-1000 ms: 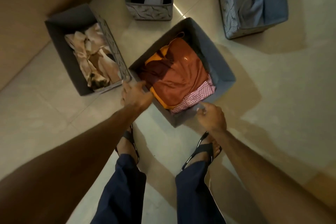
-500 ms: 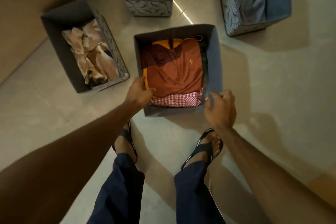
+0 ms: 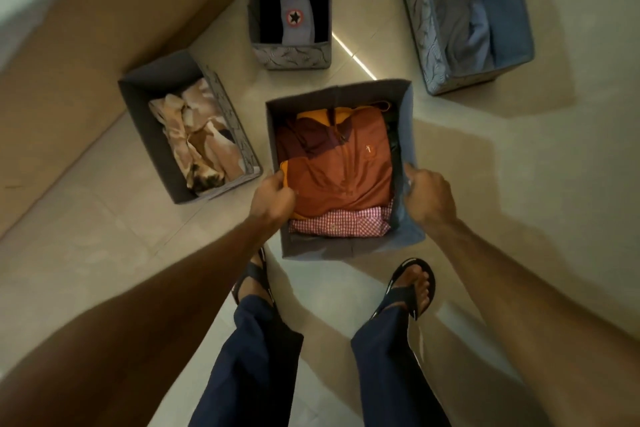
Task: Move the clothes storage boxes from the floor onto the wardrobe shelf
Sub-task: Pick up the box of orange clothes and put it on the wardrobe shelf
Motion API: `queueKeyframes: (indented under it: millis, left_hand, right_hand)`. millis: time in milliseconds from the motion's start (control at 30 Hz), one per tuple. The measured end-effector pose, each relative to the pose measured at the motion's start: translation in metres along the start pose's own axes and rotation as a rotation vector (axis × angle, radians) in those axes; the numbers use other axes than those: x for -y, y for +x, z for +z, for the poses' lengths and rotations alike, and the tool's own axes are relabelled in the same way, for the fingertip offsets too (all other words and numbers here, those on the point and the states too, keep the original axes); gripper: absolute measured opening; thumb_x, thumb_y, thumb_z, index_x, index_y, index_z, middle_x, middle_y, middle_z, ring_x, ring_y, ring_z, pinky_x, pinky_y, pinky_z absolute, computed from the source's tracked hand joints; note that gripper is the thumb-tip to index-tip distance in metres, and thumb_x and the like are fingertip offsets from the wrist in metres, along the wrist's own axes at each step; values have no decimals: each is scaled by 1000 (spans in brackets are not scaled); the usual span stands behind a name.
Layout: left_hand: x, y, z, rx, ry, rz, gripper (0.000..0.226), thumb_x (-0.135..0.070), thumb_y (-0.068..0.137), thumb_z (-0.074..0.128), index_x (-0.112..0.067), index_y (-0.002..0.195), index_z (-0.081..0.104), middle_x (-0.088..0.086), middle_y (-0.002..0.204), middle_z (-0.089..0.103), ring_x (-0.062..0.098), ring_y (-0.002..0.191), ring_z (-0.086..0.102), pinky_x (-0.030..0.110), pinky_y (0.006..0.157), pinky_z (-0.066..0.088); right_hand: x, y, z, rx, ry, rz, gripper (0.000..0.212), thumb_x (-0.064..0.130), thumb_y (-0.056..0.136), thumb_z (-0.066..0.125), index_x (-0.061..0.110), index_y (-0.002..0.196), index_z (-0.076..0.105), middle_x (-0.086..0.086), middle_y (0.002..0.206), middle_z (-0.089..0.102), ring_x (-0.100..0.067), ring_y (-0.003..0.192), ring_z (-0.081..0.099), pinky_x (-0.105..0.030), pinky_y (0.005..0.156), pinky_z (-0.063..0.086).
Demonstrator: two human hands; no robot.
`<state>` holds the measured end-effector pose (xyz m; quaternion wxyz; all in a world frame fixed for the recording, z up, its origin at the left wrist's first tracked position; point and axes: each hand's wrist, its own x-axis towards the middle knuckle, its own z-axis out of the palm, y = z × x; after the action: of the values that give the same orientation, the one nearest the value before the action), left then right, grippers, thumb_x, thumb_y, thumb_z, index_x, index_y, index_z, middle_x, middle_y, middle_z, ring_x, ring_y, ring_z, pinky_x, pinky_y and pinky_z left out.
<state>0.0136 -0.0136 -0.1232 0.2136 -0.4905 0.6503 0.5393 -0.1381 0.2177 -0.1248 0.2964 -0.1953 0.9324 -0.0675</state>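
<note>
1. Our left hand (image 3: 273,199) has its grip closed over the left wall of the nearest storage box (image 3: 341,94), fingers curled inside against the clothes. Our right hand (image 3: 427,196) pinches the right wall, which bends inward under it.
2. That box sits just ahead of our feet, its near edge by our sandals; we cannot tell whether it has left the floor (image 3: 519,218).
3. It is soft grey fabric, open-topped, packed with a folded rust-orange shirt (image 3: 341,170) over a red checked one (image 3: 341,225).
4. We judge the task barely begun: three more boxes remain on the floor: one with beige cloth (image 3: 145,114), one with a star-badged garment (image 3: 289,55), one with blue clothes (image 3: 512,10).
5. No wardrobe shelf is in view.
</note>
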Motion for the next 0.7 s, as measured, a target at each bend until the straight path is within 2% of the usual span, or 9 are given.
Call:
queueKeyframes:
  millis: [67,133,200,300,400,467,700]
  left_hand:
    - [-14,-37,-19,14,51,8,64,-13,70,48,-29,133,55,-2,125,66,21,112,61,40,101,49]
    - [-32,-84,-44,24,118,19,56,-18,74,54,-39,125,57,-6,118,69,18,107,65,41,97,53]
    - [-61,-140,-70,20,188,51,47,-19,81,61,-41,122,58,-7,116,70,17,104,66,39,95,54]
    - [-124,-247,-117,-29,272,132,46,-17,87,63,-29,132,56,-7,117,66,16,106,62,31,94,50]
    - [-158,-325,-158,-45,321,230,47,-28,87,67,-25,132,55,3,124,67,24,109,64,36,94,51]
    - [-178,-377,-187,-22,327,260,50,-28,85,69,-25,134,55,0,122,66,22,107,63,35,95,50]
    - [-233,-454,-234,-46,375,368,50,-27,82,68,-28,130,58,2,121,67,19,102,64,38,93,53]
  right_hand:
    - [10,-34,-20,10,51,25,36,-1,85,51,4,120,57,-25,94,67,-40,82,64,-40,66,50]
    - [28,-74,-58,38,110,83,48,-1,87,50,7,134,53,-25,101,68,-39,86,65,-40,71,52]
    - [48,-116,-105,36,143,112,54,-1,87,50,9,140,48,-26,107,67,-41,92,65,-41,75,52]
    - [87,-187,-193,21,173,125,54,-1,88,47,10,140,48,-26,109,68,-42,94,65,-42,75,52]
    - [116,-247,-261,-17,206,131,53,-2,90,47,10,141,47,-24,108,68,-40,92,65,-42,76,54]
    - [135,-290,-306,-26,180,122,51,-2,90,48,8,140,47,-23,105,69,-39,90,65,-41,75,54]
    - [160,-358,-380,-112,216,149,52,3,91,55,11,141,46,-20,101,69,-33,86,65,-29,66,44]
